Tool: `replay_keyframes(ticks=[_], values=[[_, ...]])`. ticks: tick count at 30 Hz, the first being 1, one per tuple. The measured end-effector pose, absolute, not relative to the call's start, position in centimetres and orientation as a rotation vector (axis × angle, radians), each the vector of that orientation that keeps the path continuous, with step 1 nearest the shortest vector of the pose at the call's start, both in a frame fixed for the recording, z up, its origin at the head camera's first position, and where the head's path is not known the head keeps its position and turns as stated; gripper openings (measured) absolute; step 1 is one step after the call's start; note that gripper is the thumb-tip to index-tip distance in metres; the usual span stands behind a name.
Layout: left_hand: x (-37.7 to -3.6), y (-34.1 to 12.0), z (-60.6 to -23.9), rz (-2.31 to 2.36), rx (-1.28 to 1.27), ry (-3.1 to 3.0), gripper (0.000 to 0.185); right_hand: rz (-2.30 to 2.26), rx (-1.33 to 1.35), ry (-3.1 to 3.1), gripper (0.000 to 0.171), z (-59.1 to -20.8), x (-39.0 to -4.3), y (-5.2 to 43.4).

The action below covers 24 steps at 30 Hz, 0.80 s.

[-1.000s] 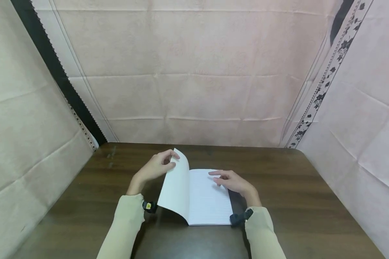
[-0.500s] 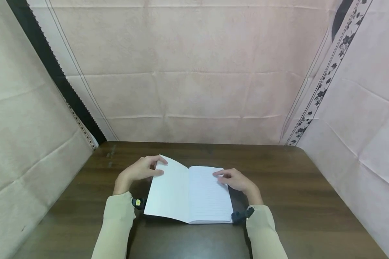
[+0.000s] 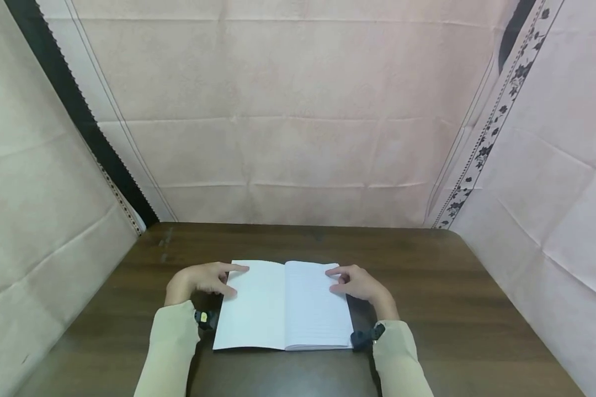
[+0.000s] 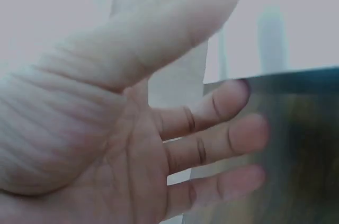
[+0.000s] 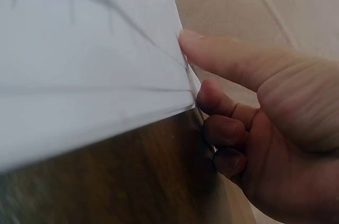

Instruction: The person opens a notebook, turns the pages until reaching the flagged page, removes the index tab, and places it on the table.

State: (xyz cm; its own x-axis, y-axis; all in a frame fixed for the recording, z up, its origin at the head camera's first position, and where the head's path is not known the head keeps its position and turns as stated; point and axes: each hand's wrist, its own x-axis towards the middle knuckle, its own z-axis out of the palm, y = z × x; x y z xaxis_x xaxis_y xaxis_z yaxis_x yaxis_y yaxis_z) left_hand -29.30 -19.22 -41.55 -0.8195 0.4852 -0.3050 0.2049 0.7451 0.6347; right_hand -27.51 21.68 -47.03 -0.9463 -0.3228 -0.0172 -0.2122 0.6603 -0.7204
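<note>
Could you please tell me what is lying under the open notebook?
The open notebook lies flat on the dark wooden table. Anything between them is covered by the pages and cannot be seen.

Left hand (image 4: 111, 144) spread, fingers (image 4: 233, 134) straight over white page (image 4: 177, 83).

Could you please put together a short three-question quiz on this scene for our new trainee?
1. True or false: the notebook lies open and flat on the table.
2. Which hand touches the lined page? A) left hand B) right hand
3. Fill in: the left page looks ____, with no ruling visible.

Key: 1 true; 2 B, its fingertips rest at that page's outer edge while the left hand's straight fingers lie on the other page; 3 blank.
</note>
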Motion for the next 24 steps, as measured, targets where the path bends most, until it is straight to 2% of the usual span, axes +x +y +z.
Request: replay_keyframes(ticks=[11,17,24], values=[[-28.2,-16.5,-41.9,0.612,0.294,2.569,0.088,-1.078,-0.355,2.752,0.065,-46.7,-27.0,21.8],[-28.1,-13.7,-42.3,0.412,0.389,2.624,0.090,-1.081,-0.319,2.748,0.068,-46.8,-26.7,22.1],[-28.1,-10.3,-42.6,0.390,0.580,2.602,0.088,-1.077,-0.314,2.752,0.068,-46.3,-26.8,22.3]])
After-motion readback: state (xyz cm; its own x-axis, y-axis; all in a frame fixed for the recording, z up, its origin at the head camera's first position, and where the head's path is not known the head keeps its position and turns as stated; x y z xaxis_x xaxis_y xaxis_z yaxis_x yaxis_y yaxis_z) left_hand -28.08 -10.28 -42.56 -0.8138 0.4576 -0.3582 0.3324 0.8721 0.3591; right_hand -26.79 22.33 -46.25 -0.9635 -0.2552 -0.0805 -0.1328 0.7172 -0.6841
